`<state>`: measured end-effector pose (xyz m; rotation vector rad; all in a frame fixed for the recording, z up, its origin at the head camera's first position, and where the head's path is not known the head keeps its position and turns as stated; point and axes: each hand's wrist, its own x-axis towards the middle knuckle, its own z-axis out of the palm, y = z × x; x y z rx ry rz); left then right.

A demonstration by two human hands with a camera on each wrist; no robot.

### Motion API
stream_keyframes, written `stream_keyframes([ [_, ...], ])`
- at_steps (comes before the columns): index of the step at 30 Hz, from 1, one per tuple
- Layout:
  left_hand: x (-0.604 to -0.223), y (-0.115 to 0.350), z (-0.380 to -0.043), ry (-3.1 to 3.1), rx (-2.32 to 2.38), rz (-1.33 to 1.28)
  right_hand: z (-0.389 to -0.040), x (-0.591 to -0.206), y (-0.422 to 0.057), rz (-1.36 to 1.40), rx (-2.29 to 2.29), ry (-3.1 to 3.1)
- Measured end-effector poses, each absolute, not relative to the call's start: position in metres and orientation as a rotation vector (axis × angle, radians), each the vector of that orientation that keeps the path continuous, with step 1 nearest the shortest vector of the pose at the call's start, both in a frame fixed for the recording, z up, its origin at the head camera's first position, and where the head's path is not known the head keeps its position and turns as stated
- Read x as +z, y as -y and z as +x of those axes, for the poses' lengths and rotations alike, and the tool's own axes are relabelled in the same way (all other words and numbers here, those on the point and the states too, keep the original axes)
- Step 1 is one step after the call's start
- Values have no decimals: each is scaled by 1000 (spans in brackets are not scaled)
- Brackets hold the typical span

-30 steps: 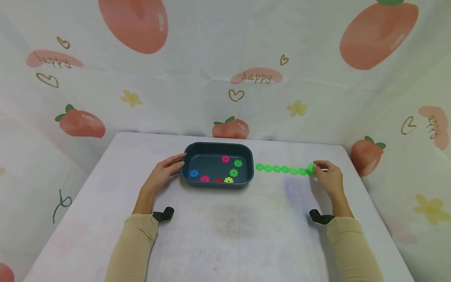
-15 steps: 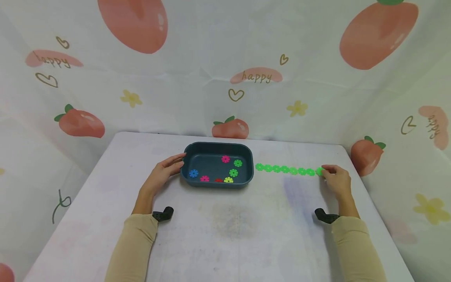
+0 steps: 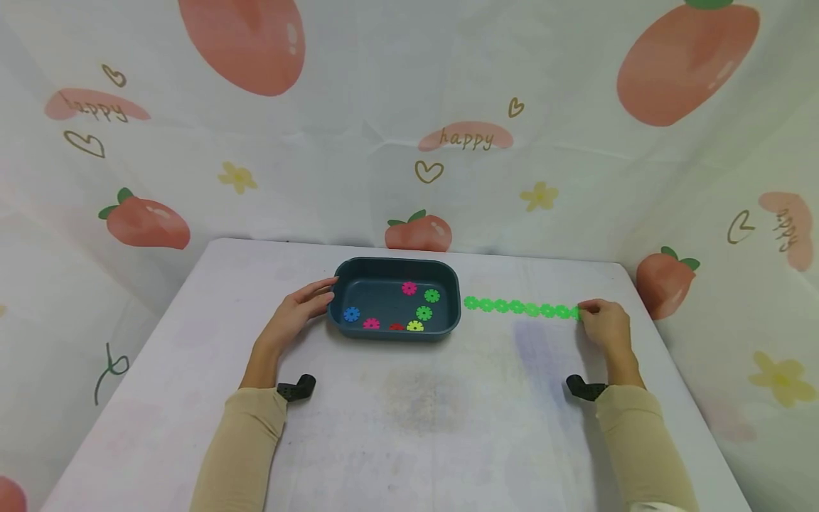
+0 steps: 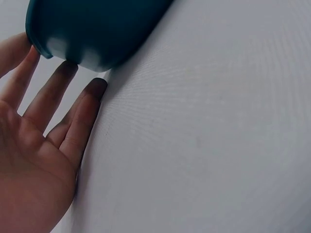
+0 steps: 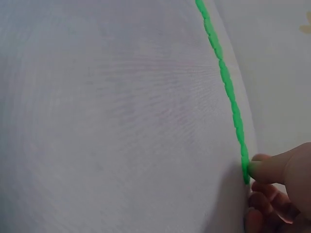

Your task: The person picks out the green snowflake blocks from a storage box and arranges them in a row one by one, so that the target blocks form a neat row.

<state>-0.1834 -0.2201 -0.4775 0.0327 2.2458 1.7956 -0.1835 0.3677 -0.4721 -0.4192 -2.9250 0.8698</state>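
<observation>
A row of green notched plastic discs (image 3: 517,307) lies edge to edge on the table, running right from beside a dark teal tray (image 3: 396,337). At the row's right end, my right hand (image 3: 608,328) pinches the last green disc (image 3: 575,313) between thumb and fingers, partly hiding it. The right wrist view shows the thumb on that disc (image 5: 245,170), flat at the end of the row. My left hand (image 3: 291,318) touches the tray's left end with fairly straight fingers. Up close in the left wrist view, fingertips (image 4: 68,67) meet the tray's outer wall (image 4: 92,43).
Inside the tray lie loose discs: blue (image 3: 351,314), pink (image 3: 409,288), green (image 3: 424,313), yellow (image 3: 415,326) and a partly hidden red one (image 3: 397,327). A patterned cloth (image 3: 473,192) hangs behind the white table (image 3: 422,455). Each wrist wears a black camera mount (image 3: 297,389).
My right hand has lowered the green disc from above the row's last piece, moved right past the end, then shifted slightly left, closing it against the row. The left hand stays put.
</observation>
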Motion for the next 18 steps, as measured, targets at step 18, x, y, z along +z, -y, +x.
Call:
stream_keyframes([
  [18, -478, 218, -184, -2260, 1793, 37, -184, -429, -352, -160, 714, 3044],
])
